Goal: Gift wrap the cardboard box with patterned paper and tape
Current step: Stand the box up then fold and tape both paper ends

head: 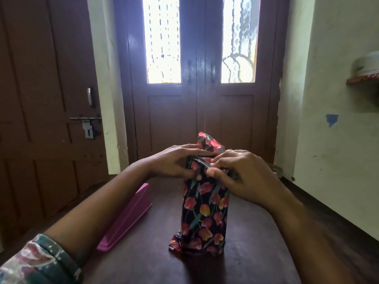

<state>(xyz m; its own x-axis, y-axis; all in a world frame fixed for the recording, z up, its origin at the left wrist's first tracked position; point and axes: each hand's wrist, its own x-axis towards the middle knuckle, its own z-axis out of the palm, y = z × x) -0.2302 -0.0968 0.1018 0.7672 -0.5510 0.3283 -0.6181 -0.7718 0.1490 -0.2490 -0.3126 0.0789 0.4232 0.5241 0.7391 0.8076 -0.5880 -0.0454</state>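
The box (205,214) stands upright on the dark wooden table (256,253), covered in black paper with red and orange tulips. A loose paper flap (209,142) sticks up behind its top end. My left hand (174,163) grips the top left of the box, fingers over the top and thumb on the front face. My right hand (238,175) pinches the folded paper at the top right edge, thumb and fingertips pressing the fold down. Crumpled paper bunches at the bottom left corner (175,242). No tape is visible.
A pink plastic case (129,216) lies on the table to the left of the box. Beyond the table stand brown double doors with lit glass panes (196,78). A white wall with a shelf (365,78) is at the right.
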